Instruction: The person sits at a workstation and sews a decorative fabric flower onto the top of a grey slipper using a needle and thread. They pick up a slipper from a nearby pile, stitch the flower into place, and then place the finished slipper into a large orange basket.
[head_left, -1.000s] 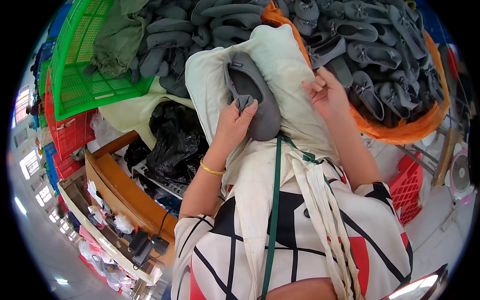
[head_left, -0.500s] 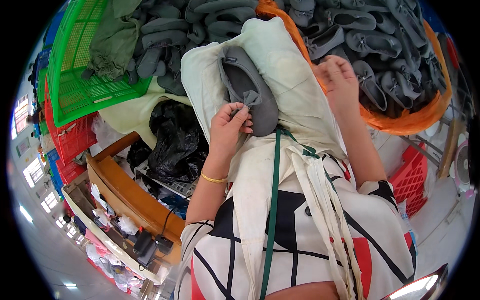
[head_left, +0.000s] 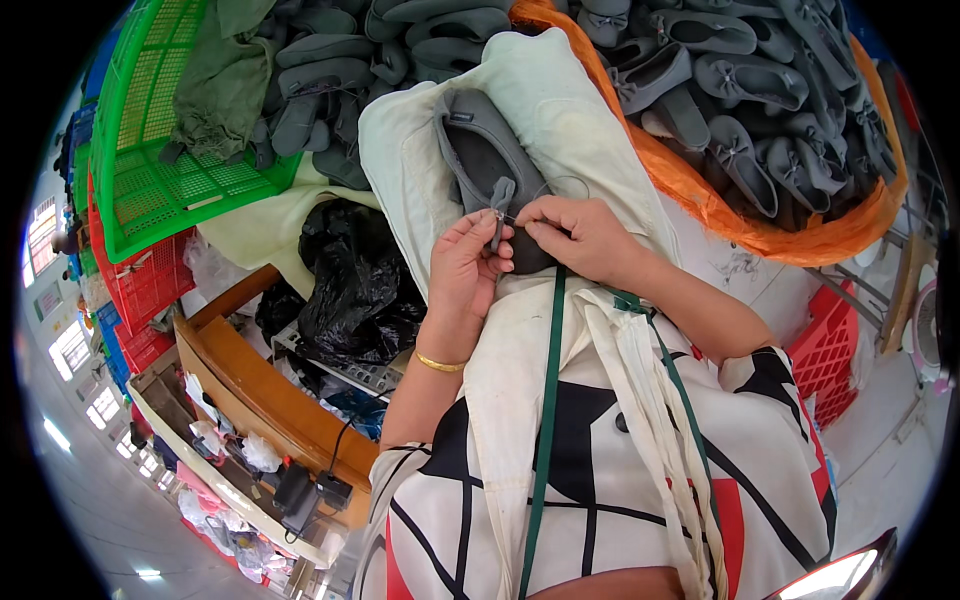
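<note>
A grey slip-on shoe (head_left: 470, 140) lies on the pale padded cloth over my lap, its toe toward me. My left hand (head_left: 468, 258) is closed at the toe, pinching a small grey fabric bow (head_left: 502, 195) between thumb and fingertips. Close against it, my right hand (head_left: 578, 236) pinches what looks like a thin needle (head_left: 509, 217), mostly hidden by the fingers. A fine dark thread (head_left: 572, 180) loops up above the right hand. Both hands cover part of the toe.
An orange bag (head_left: 700, 215) full of grey shoes with bows stands at the far right. More grey shoes (head_left: 325, 80) are piled at the far left by a green crate (head_left: 125, 190). A black plastic bag (head_left: 350, 290) and a wooden drawer (head_left: 255, 375) are on the left.
My right hand has come left and down from beside the orange bag to meet my left hand at the shoe's toe. The bow now stands more upright in my left fingers.
</note>
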